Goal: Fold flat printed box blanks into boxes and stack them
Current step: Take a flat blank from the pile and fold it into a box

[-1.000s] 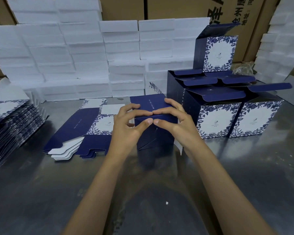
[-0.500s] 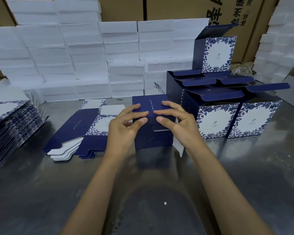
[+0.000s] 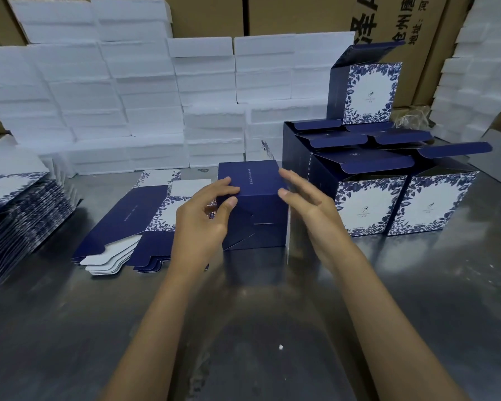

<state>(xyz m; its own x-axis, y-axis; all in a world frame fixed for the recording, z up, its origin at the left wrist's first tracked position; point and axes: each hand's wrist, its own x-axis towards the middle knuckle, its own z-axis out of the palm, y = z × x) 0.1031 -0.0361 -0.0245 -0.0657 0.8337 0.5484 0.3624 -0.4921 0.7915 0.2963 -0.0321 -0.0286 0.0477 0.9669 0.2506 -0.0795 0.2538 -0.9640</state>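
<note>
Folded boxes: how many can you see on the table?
5 at least: one between the hands, two in front at right, one behind them, one on top. More may be hidden.

light: even, soft | glare on table (image 3: 417, 299) | wide-angle edge bend

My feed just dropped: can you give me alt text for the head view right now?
Two bare hands work a navy box lying on its side on a steel table: the left hand pinches its near left corner, the right hand is open at its right edge. Flat blanks lie left, folded boxes are stacked right, and white foam blocks stand behind.
</note>
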